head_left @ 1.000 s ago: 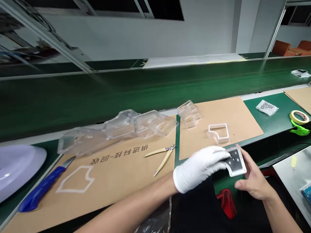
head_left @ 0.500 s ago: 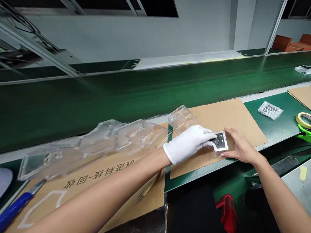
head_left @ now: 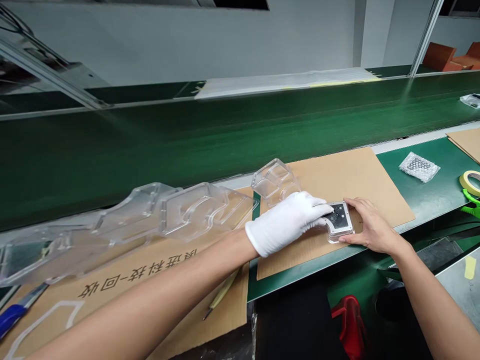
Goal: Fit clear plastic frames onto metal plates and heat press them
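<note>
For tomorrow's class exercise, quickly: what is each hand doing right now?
Left hand: white-gloved, closed on the black-panelled frame.
Right hand: bare, holding that frame's edge.

Only readable text: black Chinese characters printed on the kraft cardboard sheet (head_left: 56, 295), running along it under the clear plastic trays (head_left: 193, 212), upside down from the wearer's view. Reads as 进科技一回收, roughly "…jin Technology – Recycling". First character of the line is partly unclear, looks like 信 or 佰, can't say which, so the full company name stays uncertain. Dash sits between 科技 and 回收. Black panel (head_left: 339, 218) shows dots and holes only, no legible characters. Dark pattern on the bubble bag (head_left: 419, 166) is too small to read as text.
</note>
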`<state>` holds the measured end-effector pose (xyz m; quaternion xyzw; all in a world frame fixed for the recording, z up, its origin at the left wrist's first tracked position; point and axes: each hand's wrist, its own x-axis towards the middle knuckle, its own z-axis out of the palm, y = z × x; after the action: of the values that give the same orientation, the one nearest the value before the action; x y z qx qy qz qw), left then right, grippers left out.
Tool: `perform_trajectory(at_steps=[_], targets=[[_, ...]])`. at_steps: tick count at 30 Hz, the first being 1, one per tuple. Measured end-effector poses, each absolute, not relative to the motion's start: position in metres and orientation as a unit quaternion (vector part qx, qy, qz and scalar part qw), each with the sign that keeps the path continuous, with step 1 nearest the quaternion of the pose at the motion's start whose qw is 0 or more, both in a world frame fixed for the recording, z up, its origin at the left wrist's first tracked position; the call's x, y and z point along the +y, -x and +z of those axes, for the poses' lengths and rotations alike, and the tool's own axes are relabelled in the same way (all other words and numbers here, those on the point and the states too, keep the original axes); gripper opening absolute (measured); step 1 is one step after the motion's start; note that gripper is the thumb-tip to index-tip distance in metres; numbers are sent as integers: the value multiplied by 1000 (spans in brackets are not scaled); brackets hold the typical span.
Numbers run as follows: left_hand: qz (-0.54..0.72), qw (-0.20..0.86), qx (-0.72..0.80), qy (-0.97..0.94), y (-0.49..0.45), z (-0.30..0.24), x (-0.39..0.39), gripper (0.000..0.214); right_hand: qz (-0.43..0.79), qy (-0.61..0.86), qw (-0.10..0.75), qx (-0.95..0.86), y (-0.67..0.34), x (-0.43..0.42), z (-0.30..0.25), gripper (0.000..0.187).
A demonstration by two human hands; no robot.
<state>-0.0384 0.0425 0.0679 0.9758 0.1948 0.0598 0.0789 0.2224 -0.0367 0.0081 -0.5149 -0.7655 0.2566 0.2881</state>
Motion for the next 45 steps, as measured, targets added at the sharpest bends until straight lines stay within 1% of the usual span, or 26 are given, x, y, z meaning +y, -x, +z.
perform_trajectory(at_steps=[5,11,16,19,23,32,35,39,41,43,45], targets=[[70,68,173,-980,41,65,45,37,260,521,285,-762,-222,-37,9,93],[54,59,168,-983,39,66,46,32,261,522,278,-763,-222,-37,11,94],[47,63,174,-982,39,67,47,34,262,525,277,-761,-222,-37,11,93],[58,46,169,-983,39,66,45,38,263,523,279,-761,-222,-37,11,93],[69,23,174,-982,38,64,43,36,258,526,276,-762,-221,-37,11,95],[67,49,171,-982,36,62,46,36,258,529,273,-761,-221,-39,14,94],[45,37,175,-983,36,61,45,32,260,529,271,-761,-221,-39,13,96],[40,-7,197,-980,42,61,42,25,255,529,268,-764,-223,-38,12,96],[57,9,205,-977,47,63,40,31,246,524,269,-770,-223,-40,11,96],[91,55,229,-968,51,65,40,37,222,517,280,-778,-222,-46,10,98],[147,113,287,-940,51,66,42,40,181,508,303,-786,-217,-55,10,93]])
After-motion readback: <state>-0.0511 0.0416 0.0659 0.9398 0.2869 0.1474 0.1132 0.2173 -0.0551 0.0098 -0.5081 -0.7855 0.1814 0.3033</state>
